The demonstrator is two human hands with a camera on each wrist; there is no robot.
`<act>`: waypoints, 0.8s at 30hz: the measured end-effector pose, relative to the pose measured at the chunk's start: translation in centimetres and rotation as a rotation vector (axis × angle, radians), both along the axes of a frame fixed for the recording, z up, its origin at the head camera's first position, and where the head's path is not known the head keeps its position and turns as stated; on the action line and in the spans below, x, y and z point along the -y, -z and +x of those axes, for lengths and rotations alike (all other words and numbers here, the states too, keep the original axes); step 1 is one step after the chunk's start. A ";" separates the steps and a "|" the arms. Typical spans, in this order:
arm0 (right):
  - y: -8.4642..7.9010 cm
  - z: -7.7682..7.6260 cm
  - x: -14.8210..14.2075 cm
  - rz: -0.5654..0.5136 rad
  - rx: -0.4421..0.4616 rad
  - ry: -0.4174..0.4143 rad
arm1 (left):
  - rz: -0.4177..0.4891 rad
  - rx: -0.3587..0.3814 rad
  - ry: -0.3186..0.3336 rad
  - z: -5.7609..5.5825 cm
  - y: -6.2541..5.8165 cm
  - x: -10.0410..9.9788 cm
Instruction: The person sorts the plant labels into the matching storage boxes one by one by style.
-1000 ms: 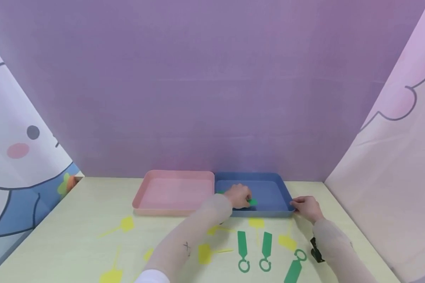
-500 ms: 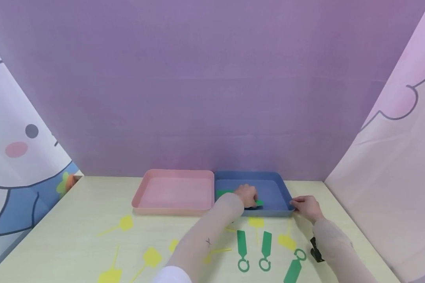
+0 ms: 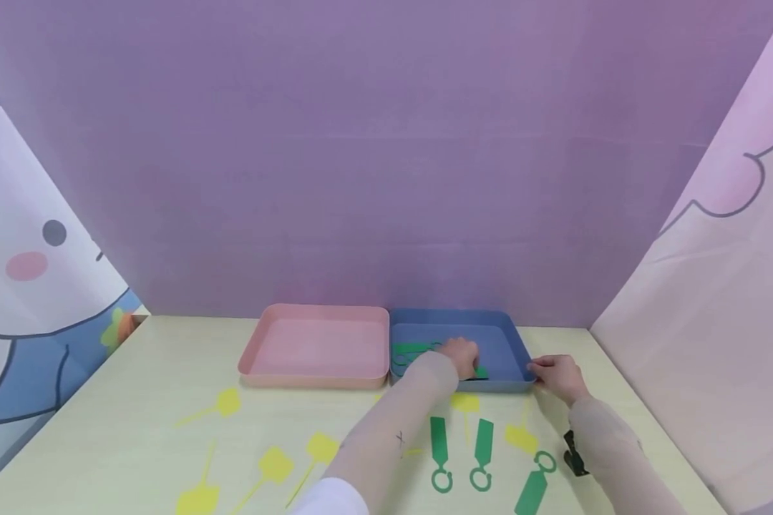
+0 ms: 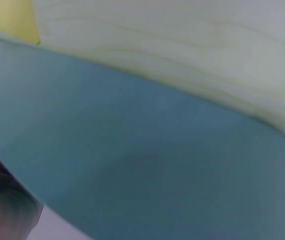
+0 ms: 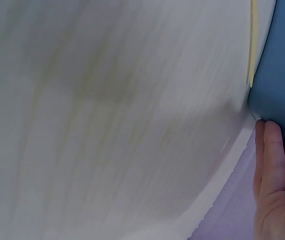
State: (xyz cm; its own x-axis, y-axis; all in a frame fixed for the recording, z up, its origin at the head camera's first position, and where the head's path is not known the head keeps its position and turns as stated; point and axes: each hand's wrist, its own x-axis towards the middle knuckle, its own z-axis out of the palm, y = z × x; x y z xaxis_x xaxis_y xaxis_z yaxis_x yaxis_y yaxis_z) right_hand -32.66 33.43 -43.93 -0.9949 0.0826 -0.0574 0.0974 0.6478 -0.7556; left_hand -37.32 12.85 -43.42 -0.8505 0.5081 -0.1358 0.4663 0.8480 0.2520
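Note:
Inside the blue tray [image 3: 499, 347], my left hand [image 3: 460, 356] is low over the floor with curled fingers. It holds a green tag [image 3: 482, 373], whose end sticks out to the right of the fingers; the rest is hidden by the hand. More green tags [image 3: 412, 348] with rings lie at the tray's left side, partly behind the forearm. My right hand [image 3: 559, 375] pinches the tray's front right corner between thumb and fingers. In the right wrist view, the right hand [image 5: 277, 175] has its fingertips against the tray's blue wall [image 5: 282, 80]. The left wrist view mostly shows that wall [image 4: 147, 140].
A pink tray [image 3: 322, 347] stands against the blue one's left side. In front lie three green ring tags [image 3: 483, 443] and several yellow T-shaped plant labels [image 3: 275, 465]. A small black object [image 3: 575, 458] is beside the right forearm. A purple backdrop [image 3: 386, 157] rises behind the trays.
My left hand has slid right along the blue tray with the green tag, uncovering the green tags on the left. The right hand has stayed at the tray's corner.

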 end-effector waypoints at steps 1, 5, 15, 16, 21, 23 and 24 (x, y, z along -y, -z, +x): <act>0.0 0.0 0.0 0.001 0.000 -0.002 | 0.002 -0.002 0.003 0.0 0.0 -0.1; 0.0 0.0 0.0 0.001 -0.005 -0.006 | 0.002 -0.018 0.017 -0.1 0.0 -0.2; 0.0 0.2 -0.3 -0.005 0.019 0.005 | -0.019 -0.060 0.019 0.0 0.3 -0.5; 0.0 0.2 -0.2 -0.006 0.020 0.005 | -0.024 -0.066 0.019 0.2 0.3 -0.5; 0.0 0.3 -0.2 0.004 0.009 0.001 | -0.039 -0.078 0.009 0.5 0.4 -0.5; 0.0 0.3 -0.1 0.004 0.004 0.001 | -0.034 -0.075 0.008 0.5 0.5 -0.5; 0.0 0.3 -0.1 0.002 0.003 0.000 | -0.029 -0.070 0.006 0.4 0.5 -0.4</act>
